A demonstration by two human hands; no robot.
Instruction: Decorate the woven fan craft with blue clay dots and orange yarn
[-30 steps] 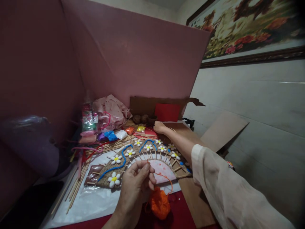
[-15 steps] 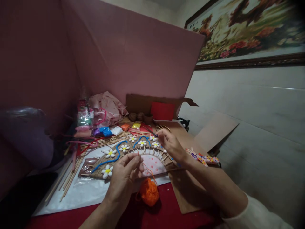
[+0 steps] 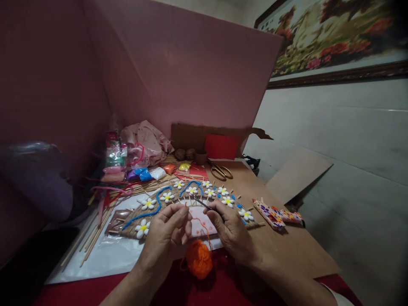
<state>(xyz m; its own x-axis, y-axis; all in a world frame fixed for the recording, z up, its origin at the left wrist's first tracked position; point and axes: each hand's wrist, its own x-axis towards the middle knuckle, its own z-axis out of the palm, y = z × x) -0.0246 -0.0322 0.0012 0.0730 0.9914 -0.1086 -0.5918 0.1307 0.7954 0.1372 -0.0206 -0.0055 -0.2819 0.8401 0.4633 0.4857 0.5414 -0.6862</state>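
My left hand (image 3: 172, 225) is closed in a pinch on the end of an orange yarn strand (image 3: 204, 224). The strand runs down to a ball of orange yarn (image 3: 199, 260) at the front of the table. Facing it, my right hand (image 3: 231, 229) grips a thin dark pointed tool (image 3: 202, 203), its tip toward my left fingers; its exact kind is unclear. Beneath and behind both hands lies a fan-shaped panel (image 3: 174, 207) of sticks and brown twine, with white daisies, blue wavy lines and a pink spotted middle (image 3: 199, 229). My hands cover part of it.
Scissors with gold-coloured handles (image 3: 221, 171) lie behind the panel. Packets of coloured clay (image 3: 143, 174) and loose sticks (image 3: 92, 238) are at the left. Cardboard (image 3: 287, 250) spreads to the right under a flower-patterned pouch (image 3: 270, 214). A pink board (image 3: 191, 76) stands behind.
My right hand has come down toward my left hand, carrying the dark tool. The scissors and the panel's right side now show. My left hand keeps its pinch on the yarn.
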